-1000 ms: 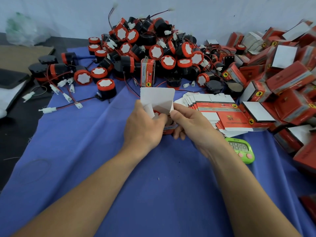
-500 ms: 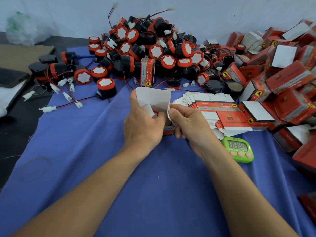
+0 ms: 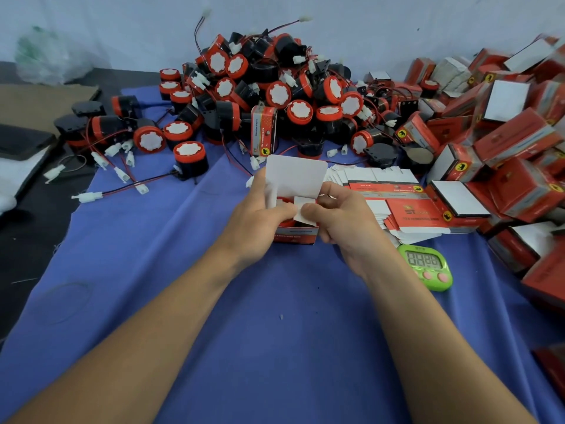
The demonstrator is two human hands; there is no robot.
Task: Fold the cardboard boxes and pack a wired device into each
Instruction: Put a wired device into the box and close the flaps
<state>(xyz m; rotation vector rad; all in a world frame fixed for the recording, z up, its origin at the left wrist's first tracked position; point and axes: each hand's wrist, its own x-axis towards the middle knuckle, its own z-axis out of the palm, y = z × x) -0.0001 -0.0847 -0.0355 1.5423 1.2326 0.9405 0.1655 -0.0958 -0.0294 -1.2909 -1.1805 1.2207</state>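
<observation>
A small red cardboard box [image 3: 295, 236] stands on the blue cloth [image 3: 275, 332] between my hands, its white top flap [image 3: 296, 175] standing up. A red wired device [image 3: 286, 201] shows inside it. My left hand [image 3: 260, 215] grips the box's left side, thumb behind the flap. My right hand [image 3: 342, 218] pinches a white side flap [image 3: 305, 214] over the opening. Behind lies a big pile of black-and-red wired devices [image 3: 275, 93]. A fanned stack of flat unfolded boxes [image 3: 397, 206] lies just right of my hands.
A heap of closed red boxes [image 3: 504, 133] fills the right side. One red box [image 3: 263, 130] stands upright before the device pile. A green digital timer [image 3: 426, 266] sits by my right wrist. Loose wires with white plugs [image 3: 116, 166] trail at left, near brown cardboard [image 3: 39, 102].
My left thumb has moved up behind the top flap. My right fingers have folded the white side flap inward over the device. The box stays in place.
</observation>
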